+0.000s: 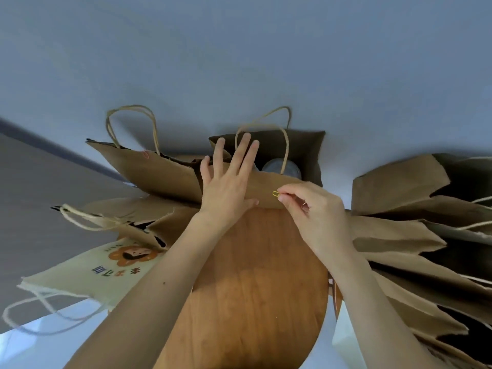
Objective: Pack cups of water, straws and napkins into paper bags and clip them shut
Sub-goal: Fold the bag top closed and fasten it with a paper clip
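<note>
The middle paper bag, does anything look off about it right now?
Yes. The right hand pinches a yellow clip onto the near flap of the middle bag, which the left hand presses flat, yet the mouth gapes behind, a cup lid showing. The clip seems to catch one wall only.

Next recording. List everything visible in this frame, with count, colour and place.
open paper bag: one, brown, middle back of the table, near edge folded down
cup: one, pale lid showing, inside the open paper bag
yellow paper clip: one, yellow, on that bag's folded edge
clipped bag: one, brown, left of the open bag
pink clip: one, pink, on the clipped bag's rim
flat bag: one, brown, lying at the left
printed bag: one, cream, near left
stacked bags: several, brown, right side
table: one, orange-brown wood, centre
left hand: flat on the folded edge
right hand: pinches the yellow paper clip
</note>
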`<state>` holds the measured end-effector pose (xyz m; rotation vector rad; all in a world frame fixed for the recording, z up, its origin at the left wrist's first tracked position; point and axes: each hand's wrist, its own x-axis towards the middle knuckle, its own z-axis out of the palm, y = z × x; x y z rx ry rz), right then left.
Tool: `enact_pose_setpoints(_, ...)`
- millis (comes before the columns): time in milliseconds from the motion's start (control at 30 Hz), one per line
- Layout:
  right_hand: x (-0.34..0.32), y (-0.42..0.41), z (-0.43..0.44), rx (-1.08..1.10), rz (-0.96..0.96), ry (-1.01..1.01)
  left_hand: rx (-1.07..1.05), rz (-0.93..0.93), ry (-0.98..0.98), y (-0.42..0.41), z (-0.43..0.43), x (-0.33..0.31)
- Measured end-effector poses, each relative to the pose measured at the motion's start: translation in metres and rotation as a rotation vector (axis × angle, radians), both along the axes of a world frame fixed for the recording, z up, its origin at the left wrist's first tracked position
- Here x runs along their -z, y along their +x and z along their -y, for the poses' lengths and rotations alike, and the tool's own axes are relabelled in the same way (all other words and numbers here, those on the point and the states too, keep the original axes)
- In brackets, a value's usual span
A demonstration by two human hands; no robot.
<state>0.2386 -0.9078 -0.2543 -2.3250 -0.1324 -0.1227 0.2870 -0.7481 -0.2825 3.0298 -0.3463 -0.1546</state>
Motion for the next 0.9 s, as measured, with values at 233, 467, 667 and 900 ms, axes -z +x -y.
enact_pose_setpoints(233, 0.020, 0.022, -0.006, 0.013, -0.010, -0.011, 0.012, 0.253, -0.009, 0.023, -0.001, 0.028)
enact_pose_setpoints(467, 0.025, 0.035, -0.001, 0.032, 0.039, 0.033, 0.023, 0.351, -0.013, 0.030, 0.007, 0.025)
enact_pose_setpoints(667, 0.026, 0.043, -0.001, 0.020, 0.033, 0.072, 0.116, 0.376, -0.203, 0.032, -0.001, 0.025)
enact_pose_setpoints(900, 0.029, 0.054, -0.010, 0.033, 0.081, -0.019, 0.171, 0.357, -0.357, 0.036, -0.008, 0.027)
